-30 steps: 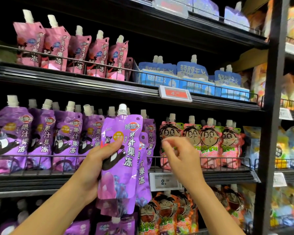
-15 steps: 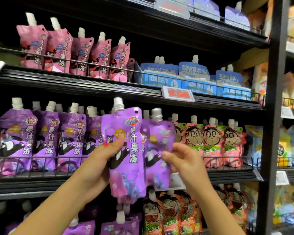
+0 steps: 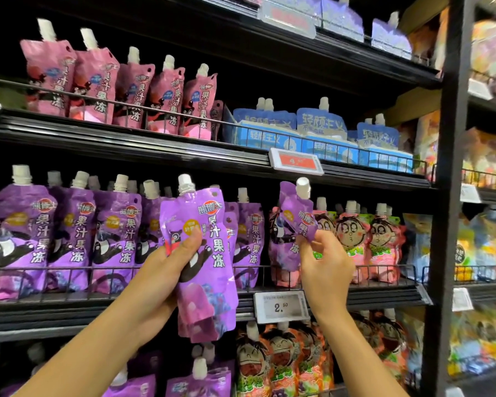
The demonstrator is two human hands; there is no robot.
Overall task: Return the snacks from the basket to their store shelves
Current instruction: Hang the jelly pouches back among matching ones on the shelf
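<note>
My left hand [image 3: 166,265] grips a purple jelly pouch [image 3: 209,270] with a white cap, upright in front of the middle shelf. My right hand [image 3: 324,265] pinches a second purple pouch [image 3: 294,213] by its lower part, tilted, at the right end of the purple row. A row of matching purple pouches [image 3: 69,233] stands on that shelf behind a wire rail [image 3: 69,270]. No basket is in view.
Pink cartoon-face pouches [image 3: 364,239] stand just right of my right hand. Pink pouches [image 3: 98,87] and blue boxed pouches [image 3: 321,136] fill the shelf above. A price tag [image 3: 281,306] reads 2.50. A black upright post [image 3: 444,196] bounds the bay on the right.
My right hand took the second purple pouch from beside the first and carried it right and up toward the shelf. My left hand kept its pouch nearly still.
</note>
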